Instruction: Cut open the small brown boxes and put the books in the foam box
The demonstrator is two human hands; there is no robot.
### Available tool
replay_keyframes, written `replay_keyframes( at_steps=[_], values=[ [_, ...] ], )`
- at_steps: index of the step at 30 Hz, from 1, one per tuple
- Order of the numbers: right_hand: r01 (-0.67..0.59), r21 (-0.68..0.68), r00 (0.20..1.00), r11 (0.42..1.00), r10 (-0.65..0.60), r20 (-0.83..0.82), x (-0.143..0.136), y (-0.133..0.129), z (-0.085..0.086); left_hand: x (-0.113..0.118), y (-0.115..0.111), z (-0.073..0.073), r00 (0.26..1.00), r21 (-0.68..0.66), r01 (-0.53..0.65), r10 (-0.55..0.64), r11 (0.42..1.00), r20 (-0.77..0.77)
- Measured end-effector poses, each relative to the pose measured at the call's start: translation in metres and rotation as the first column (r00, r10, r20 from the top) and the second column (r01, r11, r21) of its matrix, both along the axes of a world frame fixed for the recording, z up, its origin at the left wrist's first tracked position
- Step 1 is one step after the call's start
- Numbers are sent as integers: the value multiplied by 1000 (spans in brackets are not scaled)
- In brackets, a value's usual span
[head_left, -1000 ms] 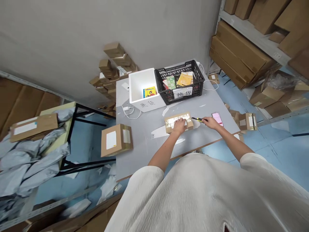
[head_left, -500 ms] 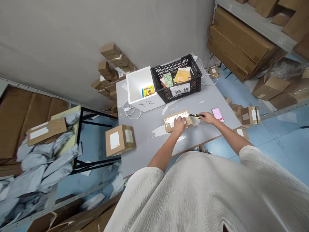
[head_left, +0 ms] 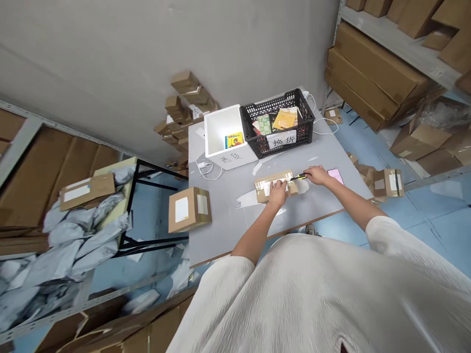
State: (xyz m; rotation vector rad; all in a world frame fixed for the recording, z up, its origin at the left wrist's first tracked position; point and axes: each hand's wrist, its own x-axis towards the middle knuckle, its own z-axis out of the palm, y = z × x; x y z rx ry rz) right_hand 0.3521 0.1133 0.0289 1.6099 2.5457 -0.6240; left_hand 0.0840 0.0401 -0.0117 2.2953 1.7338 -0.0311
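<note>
A small cardboard box (head_left: 262, 197) with a white label and shiny clear tape lies flat on the table. My left hand (head_left: 278, 192) rests on top of it, fingers stretched over the label and not wrapped round the box. My right hand (head_left: 317, 175) is closed round a black and yellow box cutter (head_left: 300, 176). The cutter points left, and its tip is at the right end of the box's taped top; whether it has gone into the tape is too small to tell. Just right of my right hand lies a phone (head_left: 335, 175) with a pink screen, partly covered by my forearm.
A white foam bin (head_left: 210, 139) holding a yellow booklet and a black crate (head_left: 309, 132) of booklets stand at the table's back. Another carton (head_left: 190, 210) sits at the left edge. Grey parcels (head_left: 88, 235) are piled farther left. A white cable (head_left: 326, 119) lies behind the crate.
My right hand has brought the box cutter left, so its tip now reaches the box's taped top. My left hand stays on the box. The whole view has shifted slightly.
</note>
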Motion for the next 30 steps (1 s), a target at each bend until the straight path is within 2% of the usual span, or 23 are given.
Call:
replay_keyframes(
  at_steps=[5, 8, 16, 19, 22, 24, 26, 28, 30],
  values=[
    [-12, -17, 999, 1000, 13, 49, -11, -1, 4, 1, -3, -2, 1000, 23, -13, 13, 1000, 18],
    [20, -87, 999, 996, -17, 40, -10, -2, 1, 0, -2, 0, 1000, 16, -2, 1, 1000, 25],
    [115, -303, 958, 946, -186, -217, 16, -14, -19, 1, 0, 11, 1000, -26, 7, -6, 1000, 19],
    [98, -375, 942, 922, -208, -264, 22, -25, -24, 0, 2, 13, 1000, -30, 13, -12, 999, 27],
    [122, -384, 926, 915, -244, -288, 24, -41, -28, 0, 6, 13, 1000, -38, 8, -7, 999, 28],
    [223, -367, 888, 903, -344, -305, 25, -53, -31, -1, 8, 12, 1000, -50, 1, 1, 999, 32],
    [324, -397, 824, 859, -462, -327, 26, -64, -34, -3, 10, 12, 999, -56, -8, 10, 998, 49],
    [361, -467, 756, 807, -546, -360, 26, -74, -35, -4, 11, 13, 996, -50, -24, 28, 998, 82],
    [356, -507, 697, 785, -585, -416, 25, -81, -34, -7, 13, 14, 992, -34, -42, 46, 999, 119]
  ],
)
